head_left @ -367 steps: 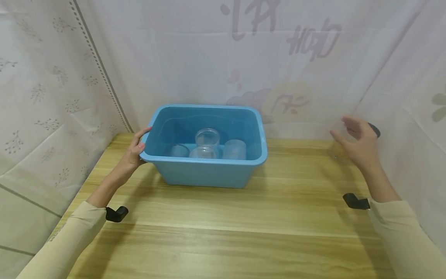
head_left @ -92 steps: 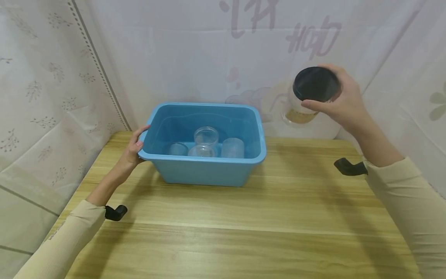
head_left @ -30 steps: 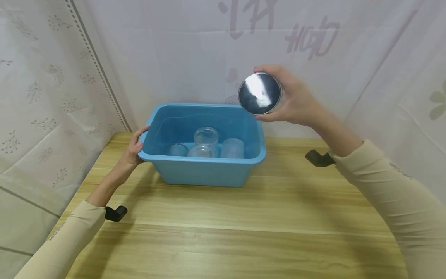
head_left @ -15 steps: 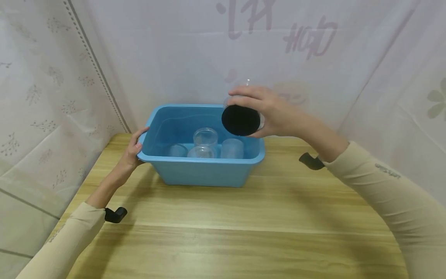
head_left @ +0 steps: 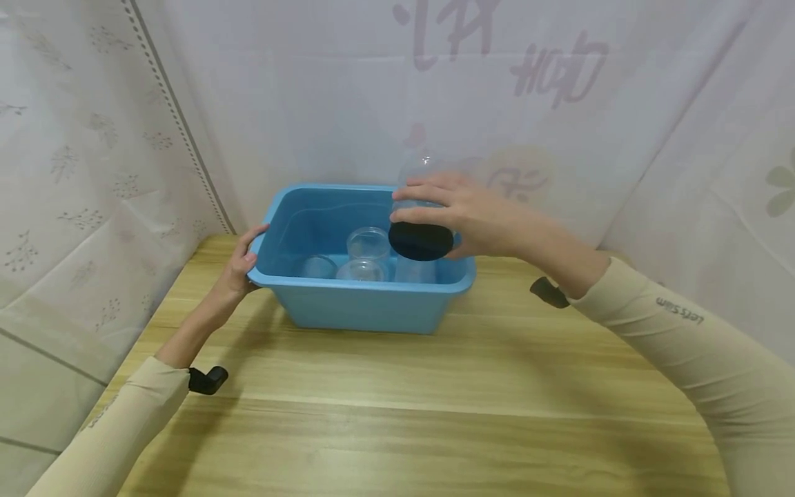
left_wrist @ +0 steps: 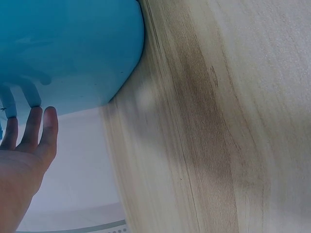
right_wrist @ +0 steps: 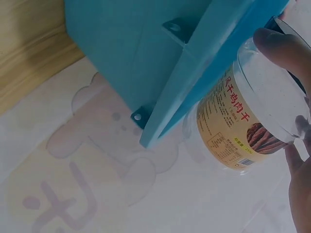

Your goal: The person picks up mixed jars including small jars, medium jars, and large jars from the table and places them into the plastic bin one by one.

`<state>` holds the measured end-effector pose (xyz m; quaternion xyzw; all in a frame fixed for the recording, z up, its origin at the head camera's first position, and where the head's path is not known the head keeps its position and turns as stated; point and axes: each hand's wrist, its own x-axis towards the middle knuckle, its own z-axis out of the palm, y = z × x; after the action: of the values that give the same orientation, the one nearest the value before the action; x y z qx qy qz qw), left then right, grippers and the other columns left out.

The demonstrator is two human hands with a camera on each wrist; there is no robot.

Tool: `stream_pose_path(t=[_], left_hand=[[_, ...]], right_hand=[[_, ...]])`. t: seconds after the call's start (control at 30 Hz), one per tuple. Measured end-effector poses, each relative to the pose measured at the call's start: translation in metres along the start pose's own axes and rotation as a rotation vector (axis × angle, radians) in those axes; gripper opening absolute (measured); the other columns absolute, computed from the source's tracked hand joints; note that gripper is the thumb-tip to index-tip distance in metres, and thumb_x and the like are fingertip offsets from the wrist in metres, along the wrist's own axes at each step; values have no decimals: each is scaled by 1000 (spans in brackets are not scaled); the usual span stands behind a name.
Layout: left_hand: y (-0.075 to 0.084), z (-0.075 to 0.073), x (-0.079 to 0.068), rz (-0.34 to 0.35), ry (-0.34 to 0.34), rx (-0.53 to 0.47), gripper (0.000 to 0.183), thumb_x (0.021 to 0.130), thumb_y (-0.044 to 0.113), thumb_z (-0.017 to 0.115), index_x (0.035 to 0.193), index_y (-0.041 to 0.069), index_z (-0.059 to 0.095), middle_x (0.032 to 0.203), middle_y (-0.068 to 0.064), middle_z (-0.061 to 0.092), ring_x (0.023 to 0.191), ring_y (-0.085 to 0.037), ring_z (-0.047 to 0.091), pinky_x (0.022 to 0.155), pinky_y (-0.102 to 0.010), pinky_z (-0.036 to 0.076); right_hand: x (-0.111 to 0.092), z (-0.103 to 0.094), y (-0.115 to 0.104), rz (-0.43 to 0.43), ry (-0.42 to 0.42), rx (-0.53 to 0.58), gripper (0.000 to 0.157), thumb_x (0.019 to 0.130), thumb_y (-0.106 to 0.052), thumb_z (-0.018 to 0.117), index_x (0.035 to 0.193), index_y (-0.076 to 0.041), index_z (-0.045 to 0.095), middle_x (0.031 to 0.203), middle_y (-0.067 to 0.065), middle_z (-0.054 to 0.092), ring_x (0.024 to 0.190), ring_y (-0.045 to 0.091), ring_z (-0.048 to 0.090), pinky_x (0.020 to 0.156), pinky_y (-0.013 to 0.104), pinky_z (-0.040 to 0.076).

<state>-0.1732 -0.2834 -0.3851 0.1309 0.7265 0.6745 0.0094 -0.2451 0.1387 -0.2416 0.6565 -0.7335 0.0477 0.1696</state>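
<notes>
My right hand (head_left: 475, 212) grips a clear plastic jar (right_wrist: 238, 121) with a black lid (head_left: 421, 240). The jar is tilted, its lid facing towards me and down and its base up at the back, over the right end of a blue plastic bin (head_left: 366, 307). In the right wrist view its tan label (right_wrist: 228, 126) shows printed characters and a picture of brown strips, close beside the bin's rim. My left hand (head_left: 236, 266) holds the bin's left rim, thumb on top; in the left wrist view its fingers (left_wrist: 33, 128) lie against the bin's outer wall.
Several clear containers lie inside the bin, among them a round one (head_left: 368, 243) and a frosted one (head_left: 415, 270) partly under the lid. The bin stands at the back of a wooden table (head_left: 373, 414), before a printed white curtain (head_left: 335, 103).
The jar, on the table at the far right at first, has been picked up by my right hand, carried left over the bin and tipped lid-down. My left hand stays on the rim.
</notes>
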Motion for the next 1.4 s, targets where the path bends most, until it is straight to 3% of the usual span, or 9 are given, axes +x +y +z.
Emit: stream_pose_path(t=[0.17, 0.3, 0.43, 0.57, 0.83, 1.07, 1.2, 1.3, 1.4], left_hand=[[0, -1, 0, 5, -6, 18, 62, 103, 50, 44, 160, 34, 24, 158, -13, 16, 131, -39, 34, 92, -36, 42], [0, -3, 0, 4, -10, 23, 63, 104, 50, 44, 160, 33, 22, 158, -13, 17, 132, -38, 34, 95, -39, 41], [-1, -4, -1, 5, -13, 24, 63, 104, 50, 42, 161, 33, 21, 158, -13, 16, 132, -39, 33, 94, -39, 41], [-2, -4, -2, 5, -16, 20, 63, 104, 49, 42, 161, 33, 21, 159, -14, 14, 133, -40, 32, 94, -38, 41], [0, -4, -4, 11, -15, 22, 63, 104, 50, 43, 161, 34, 22, 159, -15, 16, 131, -38, 34, 92, -34, 43], [9, -10, -9, 13, -79, 44, 64, 107, 48, 33, 164, 33, 9, 163, -19, 10, 139, -48, 25, 106, -67, 24], [18, -25, -20, 13, -75, 22, 59, 111, 42, 26, 164, 33, 5, 163, -27, 12, 144, -52, 17, 110, -50, 31], [25, -41, -31, 60, -20, 245, 55, 112, 32, 31, 165, 27, 15, 161, -27, 22, 142, -52, 25, 100, -27, 41], [29, -55, -39, 138, 2, 591, 51, 110, 19, 47, 159, 13, 35, 156, -27, 34, 137, -53, 33, 104, -43, 42]], right_hand=[[-1, -1, -2, 35, -57, -37, 108, 60, -29, 102, 152, -22, 46, 157, 12, 37, 146, 36, 27, 111, 59, 24], [-5, -8, -1, 113, -106, -106, 121, 61, -53, 97, 160, -28, 32, 166, 11, 16, 151, 37, 10, 115, 60, 12], [-9, -16, 1, 183, -111, -132, 112, 73, -72, 79, 163, -30, 27, 169, 9, 6, 152, 34, -2, 117, 57, 3], [-13, -18, 2, 221, -95, -87, 91, 87, -68, 66, 162, -29, 29, 169, 6, 7, 152, 32, -3, 117, 54, 1], [-29, -10, 5, 256, -78, -13, 84, 91, -57, 69, 161, -26, 34, 168, 4, 12, 151, 36, 5, 116, 60, 9], [-53, -1, 8, 308, -42, 57, 81, 90, -45, 76, 158, -21, 40, 165, 7, 23, 149, 34, 20, 113, 60, 22], [-70, 2, 6, 401, 0, 108, 77, 88, -37, 80, 155, -18, 46, 159, 8, 35, 143, 33, 33, 108, 60, 31], [-85, 1, 4, 479, 75, 134, 66, 89, -26, 81, 148, -14, 53, 149, 8, 49, 134, 32, 46, 103, 58, 39], [-103, 1, 1, 491, 197, 143, 47, 89, -7, 77, 134, -7, 63, 130, 8, 64, 113, 27, 62, 96, 42, 47]])
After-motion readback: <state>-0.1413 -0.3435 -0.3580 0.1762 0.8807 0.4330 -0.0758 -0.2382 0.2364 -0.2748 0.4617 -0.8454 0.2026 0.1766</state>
